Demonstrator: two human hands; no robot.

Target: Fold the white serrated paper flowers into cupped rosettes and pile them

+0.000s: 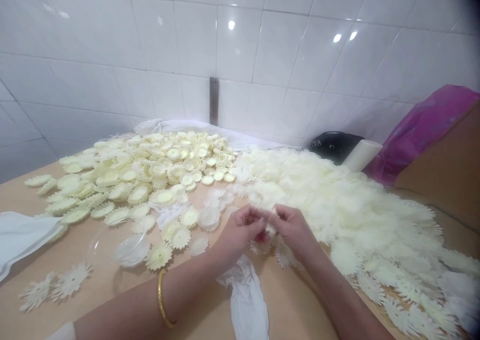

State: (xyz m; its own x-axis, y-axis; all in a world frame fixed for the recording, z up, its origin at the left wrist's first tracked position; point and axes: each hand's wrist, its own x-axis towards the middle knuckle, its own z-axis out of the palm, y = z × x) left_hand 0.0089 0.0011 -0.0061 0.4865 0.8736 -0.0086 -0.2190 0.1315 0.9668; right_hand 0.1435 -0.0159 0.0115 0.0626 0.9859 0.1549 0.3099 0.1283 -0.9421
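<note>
My left hand and my right hand meet above the middle of the table, fingers pinched together on a small pale petal piece between them. The piece is mostly hidden by my fingers. A gold bangle circles my left wrist. A big heap of loose white petal layers lies just right of my hands. To the left spreads a pile of cream flower discs. A few single discs lie close to my left hand.
A clear plastic lid or dish rests on the wooden table. White plastic wrap lies under my wrists, white cloth at the left edge. A black object, white roll, pink bag and cardboard box stand at right.
</note>
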